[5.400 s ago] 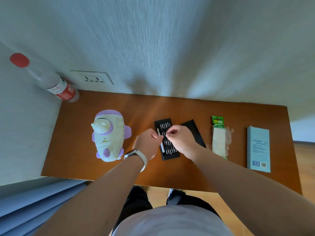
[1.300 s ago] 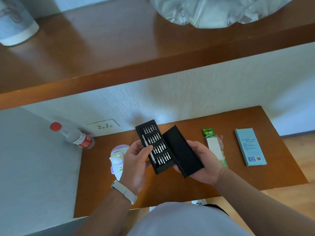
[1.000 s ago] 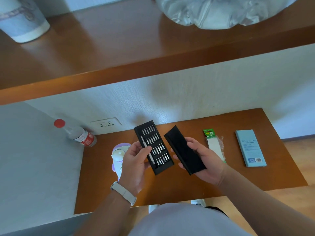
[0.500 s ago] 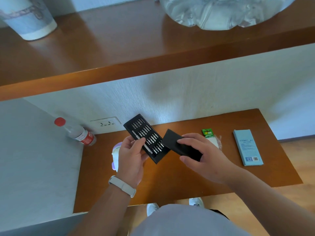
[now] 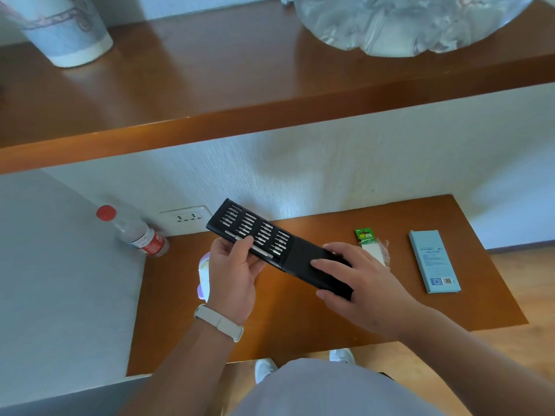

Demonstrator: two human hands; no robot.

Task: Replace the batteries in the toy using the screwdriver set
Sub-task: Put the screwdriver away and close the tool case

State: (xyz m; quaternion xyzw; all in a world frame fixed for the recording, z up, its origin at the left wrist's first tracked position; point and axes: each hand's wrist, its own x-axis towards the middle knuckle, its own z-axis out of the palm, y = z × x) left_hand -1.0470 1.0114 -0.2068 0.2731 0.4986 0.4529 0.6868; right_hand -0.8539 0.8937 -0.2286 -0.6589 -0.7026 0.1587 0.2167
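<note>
My left hand (image 5: 235, 273) grips the black bit tray (image 5: 249, 228) of the screwdriver set above the desk, thumb lying on its silver driver handle (image 5: 255, 249). Rows of small bits show in the tray. My right hand (image 5: 357, 283) holds the black sleeve (image 5: 312, 267), whose open end meets the tray's right end. The white and purple toy (image 5: 203, 276) stands on the desk, mostly hidden behind my left hand. A green-topped battery pack (image 5: 365, 238) lies on the desk to the right.
A pale blue box (image 5: 434, 261) lies at the desk's right. A red-capped bottle (image 5: 135, 234) lies in the back left corner by a wall socket (image 5: 186, 219). A wooden shelf (image 5: 240, 94) overhangs, carrying a paper cup (image 5: 64, 28) and a plastic bag (image 5: 405, 22).
Tray and sleeve were held apart half a second ago; now the sleeve's mouth meets the tray's end in one line. Earlier the set lay on the desk.
</note>
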